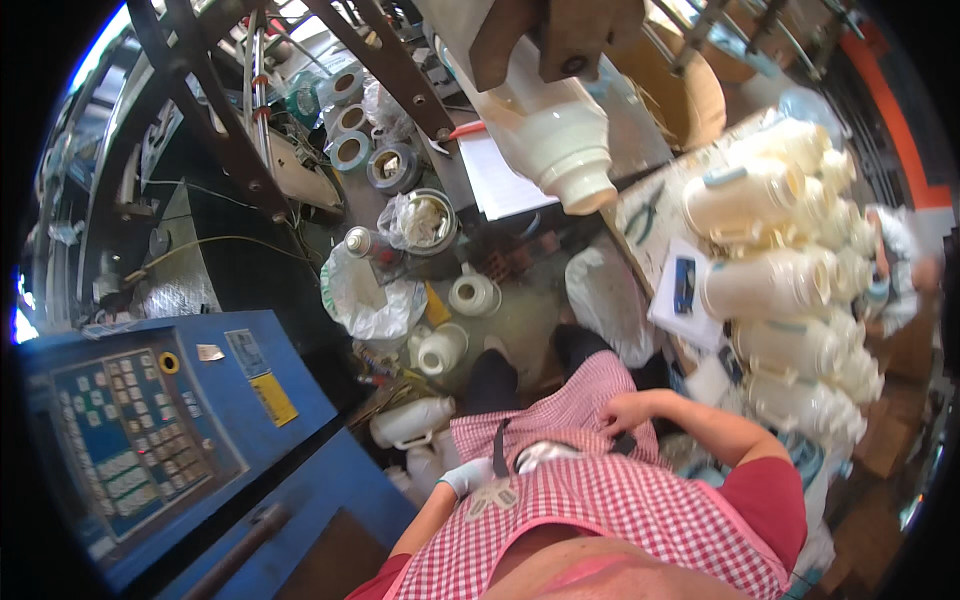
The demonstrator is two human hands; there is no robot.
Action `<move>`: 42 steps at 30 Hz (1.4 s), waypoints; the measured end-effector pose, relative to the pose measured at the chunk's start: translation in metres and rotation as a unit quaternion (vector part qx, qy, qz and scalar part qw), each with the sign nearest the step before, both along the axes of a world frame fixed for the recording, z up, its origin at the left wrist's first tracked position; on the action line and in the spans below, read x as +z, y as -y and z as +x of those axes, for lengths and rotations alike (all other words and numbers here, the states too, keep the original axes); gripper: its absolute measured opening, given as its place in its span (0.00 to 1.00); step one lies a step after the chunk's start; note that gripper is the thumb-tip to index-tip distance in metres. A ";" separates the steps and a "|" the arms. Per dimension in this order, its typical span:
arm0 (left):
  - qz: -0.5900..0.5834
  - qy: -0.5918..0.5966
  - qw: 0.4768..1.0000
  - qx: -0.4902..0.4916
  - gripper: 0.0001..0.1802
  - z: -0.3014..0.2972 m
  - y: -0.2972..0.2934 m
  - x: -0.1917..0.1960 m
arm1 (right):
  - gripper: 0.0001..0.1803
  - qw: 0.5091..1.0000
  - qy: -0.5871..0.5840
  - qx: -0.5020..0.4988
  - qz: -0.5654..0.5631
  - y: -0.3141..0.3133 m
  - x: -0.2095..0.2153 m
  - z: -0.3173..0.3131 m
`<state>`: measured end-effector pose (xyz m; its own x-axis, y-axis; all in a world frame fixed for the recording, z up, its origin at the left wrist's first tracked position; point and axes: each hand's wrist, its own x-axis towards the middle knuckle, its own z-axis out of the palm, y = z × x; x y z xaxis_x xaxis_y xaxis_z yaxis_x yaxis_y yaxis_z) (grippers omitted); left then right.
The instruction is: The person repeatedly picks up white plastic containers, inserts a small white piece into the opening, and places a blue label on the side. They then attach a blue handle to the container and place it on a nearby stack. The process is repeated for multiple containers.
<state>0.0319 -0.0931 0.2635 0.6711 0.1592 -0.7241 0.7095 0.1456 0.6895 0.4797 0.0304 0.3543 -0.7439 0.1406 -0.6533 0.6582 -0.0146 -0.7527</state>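
My right hand (625, 411), bare and curled closed, rests against the red-and-white checked apron (620, 500) at my lap; what its fingers grip, if anything, is hidden. Just below it shows a short dark strap (624, 443). On the other side, my left hand (466, 477) wears a pale glove and lies at the waist of the apron beside another dark strap (500, 447). Its fingers are too small and covered to read. Between the hands a white bundle (547, 455) shows at an opening in the apron.
Ahead hangs a cream plastic jug (570, 150) under machine metal. Several similar jugs (765, 285) are stacked on the right-hand table, with pliers (648, 215) and a blue-black object (684, 285) on paper. A blue control panel (130, 430) stands left. Jugs (440, 348) and a bag (360, 295) lie on the floor.
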 end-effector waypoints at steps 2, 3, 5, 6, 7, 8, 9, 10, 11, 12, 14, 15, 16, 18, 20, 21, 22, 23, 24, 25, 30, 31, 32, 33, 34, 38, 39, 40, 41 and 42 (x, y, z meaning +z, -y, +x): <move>0.070 -0.099 0.987 -0.108 0.18 0.054 -0.066 0.024 | 0.09 0.942 -0.077 -0.101 0.311 -0.067 0.043 -0.017; 0.125 -0.150 0.980 -0.040 0.18 0.069 -0.085 0.027 | 0.10 0.842 -0.196 -0.232 0.447 -0.106 0.060 -0.024; 0.315 -0.125 0.926 0.168 0.17 0.090 -0.107 -0.001 | 0.21 0.670 -0.175 -0.356 0.627 -0.152 0.089 -0.023; 0.389 -0.096 0.897 0.188 0.16 0.097 -0.124 -0.014 | 0.23 0.552 -0.190 -0.356 0.730 -0.170 0.094 -0.020; 0.462 -0.068 0.860 0.207 0.16 0.104 -0.137 -0.026 | 0.24 0.418 -0.205 -0.348 0.814 -0.188 0.097 -0.021; 0.494 -0.067 0.844 0.198 0.17 0.111 -0.139 -0.042 | 0.26 0.388 -0.183 -0.324 0.843 -0.205 0.100 -0.025; 0.528 -0.066 0.826 0.185 0.18 0.116 -0.142 -0.061 | 0.29 0.354 -0.160 -0.302 0.870 -0.222 0.102 -0.030; 0.562 -0.070 0.806 0.174 0.20 0.120 -0.142 -0.084 | 0.30 0.331 -0.154 -0.286 0.886 -0.239 0.101 -0.035; 0.516 -0.076 0.833 0.187 0.22 0.122 -0.132 -0.119 | 0.32 0.311 -0.146 -0.269 0.900 -0.254 0.097 -0.038; 0.562 -0.070 0.804 0.181 0.22 0.128 -0.126 -0.134 | 0.33 0.314 -0.126 -0.240 0.910 -0.271 0.088 -0.036; 0.588 -0.066 0.786 0.180 0.20 0.138 -0.116 -0.151 | 0.27 0.273 -0.131 -0.218 0.928 -0.288 0.075 -0.043; 0.605 -0.060 0.772 0.186 0.19 0.140 -0.113 -0.163 | 0.31 0.225 -0.126 -0.191 0.947 -0.300 0.070 -0.038; 0.622 -0.057 0.757 0.192 0.18 0.140 -0.108 -0.171 | 0.21 0.237 -0.127 -0.206 0.941 -0.290 0.075 -0.044; 0.652 -0.054 0.731 0.193 0.17 0.141 -0.097 -0.182 | 0.18 0.253 -0.141 -0.216 0.933 -0.279 0.077 -0.049; 0.659 -0.055 0.722 0.202 0.15 0.141 -0.076 -0.183 | 0.23 0.258 -0.126 -0.198 0.937 -0.303 0.062 -0.040; 0.665 -0.057 0.713 0.215 0.14 0.140 -0.073 -0.185 | 0.38 0.237 -0.108 -0.198 0.945 -0.310 0.061 -0.050; 0.666 -0.045 0.709 0.229 0.12 0.141 -0.068 -0.187 | 0.40 0.249 -0.125 -0.191 0.941 -0.308 0.066 -0.045; 0.665 -0.038 0.712 0.224 0.12 0.141 -0.056 -0.187 | 0.43 0.276 -0.138 -0.183 0.933 -0.304 0.061 -0.040; 0.670 -0.034 0.707 0.222 0.12 0.139 -0.054 -0.187 | 0.43 0.274 -0.120 -0.185 0.936 -0.305 0.057 -0.038; 0.683 -0.028 0.697 0.218 0.12 0.137 -0.058 -0.185 | 0.43 0.263 -0.102 -0.188 0.941 -0.308 0.059 -0.035; 0.723 -0.011 0.647 0.243 0.10 0.131 -0.054 -0.186 | 0.48 0.241 -0.063 -0.185 0.951 -0.318 0.065 -0.041; 0.718 -0.009 0.652 0.242 0.09 0.133 -0.052 -0.184 | 0.48 0.245 -0.056 -0.185 0.950 -0.317 0.064 -0.040; 0.715 -0.004 0.657 0.240 0.09 0.134 -0.049 -0.187 | 0.48 0.248 -0.048 -0.186 0.950 -0.316 0.060 -0.037; 0.717 0.003 0.656 0.235 0.09 0.135 -0.051 -0.189 | 0.48 0.244 -0.040 -0.188 0.951 -0.315 0.061 -0.035; 0.717 0.003 0.655 0.240 0.09 0.138 -0.052 -0.189 | 0.47 0.247 -0.033 -0.190 0.950 -0.315 0.061 -0.033; 0.732 -0.008 0.634 0.251 0.09 0.142 -0.050 -0.197 | 0.48 0.280 -0.048 -0.201 0.937 -0.308 0.064 -0.041; 0.738 -0.017 0.628 0.248 0.09 0.138 -0.049 -0.197 | 0.48 0.289 -0.059 -0.199 0.935 -0.309 0.062 -0.042; 0.735 -0.017 0.630 0.248 0.09 0.137 -0.050 -0.198 | 0.47 0.297 -0.069 -0.196 0.932 -0.309 0.062 -0.041; 0.733 -0.016 0.633 0.249 0.09 0.137 -0.051 -0.198 | 0.47 0.300 -0.068 -0.192 0.932 -0.310 0.062 -0.040; 0.731 -0.018 0.636 0.246 0.09 0.137 -0.052 -0.197 | 0.47 0.304 -0.066 -0.188 0.932 -0.311 0.061 -0.040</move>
